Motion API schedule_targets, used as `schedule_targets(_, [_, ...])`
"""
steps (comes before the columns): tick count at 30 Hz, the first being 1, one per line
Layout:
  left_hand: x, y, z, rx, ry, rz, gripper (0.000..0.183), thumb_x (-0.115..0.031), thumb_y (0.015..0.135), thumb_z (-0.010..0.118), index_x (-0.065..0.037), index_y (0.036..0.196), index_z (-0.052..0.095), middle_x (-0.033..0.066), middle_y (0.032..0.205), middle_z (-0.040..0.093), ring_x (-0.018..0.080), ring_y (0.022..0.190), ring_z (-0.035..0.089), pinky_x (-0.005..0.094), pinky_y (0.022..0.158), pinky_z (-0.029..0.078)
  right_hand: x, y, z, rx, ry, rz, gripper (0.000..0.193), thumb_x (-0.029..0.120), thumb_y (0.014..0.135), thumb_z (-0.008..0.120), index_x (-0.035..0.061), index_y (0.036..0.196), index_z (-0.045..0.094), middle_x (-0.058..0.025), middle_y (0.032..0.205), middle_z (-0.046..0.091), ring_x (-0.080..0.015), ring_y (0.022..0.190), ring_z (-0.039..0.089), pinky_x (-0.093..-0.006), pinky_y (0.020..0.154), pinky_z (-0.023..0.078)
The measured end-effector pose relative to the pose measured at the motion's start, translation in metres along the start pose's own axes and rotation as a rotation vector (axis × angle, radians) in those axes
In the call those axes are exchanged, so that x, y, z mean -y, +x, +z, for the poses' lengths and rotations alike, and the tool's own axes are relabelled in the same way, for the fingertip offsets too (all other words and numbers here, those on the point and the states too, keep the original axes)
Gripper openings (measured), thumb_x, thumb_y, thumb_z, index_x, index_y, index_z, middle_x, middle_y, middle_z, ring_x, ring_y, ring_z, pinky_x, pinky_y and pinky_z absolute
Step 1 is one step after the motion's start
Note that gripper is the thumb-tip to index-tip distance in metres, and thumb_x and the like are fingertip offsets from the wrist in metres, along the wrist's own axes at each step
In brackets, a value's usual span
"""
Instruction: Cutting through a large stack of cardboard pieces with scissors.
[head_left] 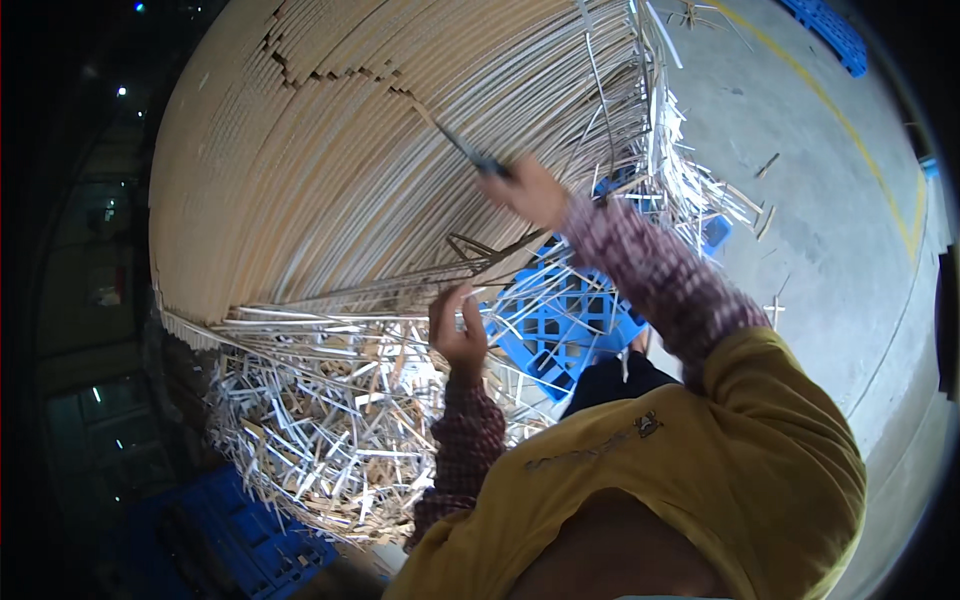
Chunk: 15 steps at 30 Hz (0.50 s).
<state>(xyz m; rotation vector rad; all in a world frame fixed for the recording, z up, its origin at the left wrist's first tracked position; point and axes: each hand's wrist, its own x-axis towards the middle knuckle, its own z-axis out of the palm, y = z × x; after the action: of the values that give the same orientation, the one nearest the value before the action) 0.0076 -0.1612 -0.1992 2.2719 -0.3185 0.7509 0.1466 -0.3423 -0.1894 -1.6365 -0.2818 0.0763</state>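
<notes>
My right hand (530, 192), blurred by motion, is closed around the dark handle of a slim knife-like tool (460, 143). The tool's far end meets the face of a tall stack of cardboard sheets (300, 170), where brown and whitish edge strips run in long curved lines. Lower down, my left hand (460, 330) has its thumb and fingers apart, with nothing visible between them. It is beside loose cardboard strips (350, 300) that hang off the stack's lower edge. Some darker bent strips (475, 250) stick out between my two hands.
A large heap of cut strips (330, 430) lies at the lower left. Under more scraps stands a blue plastic pallet (560, 330) by my legs. Another blue pallet (230, 530) is at the lower left. Scattered scraps (768, 165) lie on the grey floor (830, 210) at right.
</notes>
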Motion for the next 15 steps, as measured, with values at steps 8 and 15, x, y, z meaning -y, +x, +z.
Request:
schedule_targets(8, [0.036,0.022,0.007,0.245,-0.029,-0.108,0.040,-0.006,0.081,0.054,0.002,0.119,0.047,0.0185,0.118,0.050,0.0315,0.109,0.049,0.0374,0.090,0.040,-0.027,-0.095,-0.030,0.446,0.151,-0.002,0.041,0.039,0.085,0.054,-0.0011,0.086,0.064,-0.0092,0.066,0.062,-0.0139,0.060,0.058,-0.0284,0.061,0.048])
schedule_targets(15, [0.026,0.038,0.027,0.136,-0.059,-0.079,0.035,-0.012,0.085,0.051,0.002,0.117,0.049,0.0175,0.110,0.054,0.0293,0.101,0.052,0.0363,0.085,0.041,0.016,0.032,-0.036,0.282,-0.201,0.040,0.043,0.042,0.086,0.050,0.0025,0.074,0.062,-0.0013,0.044,0.042,-0.0098,0.038,0.036,-0.0273,0.040,0.034])
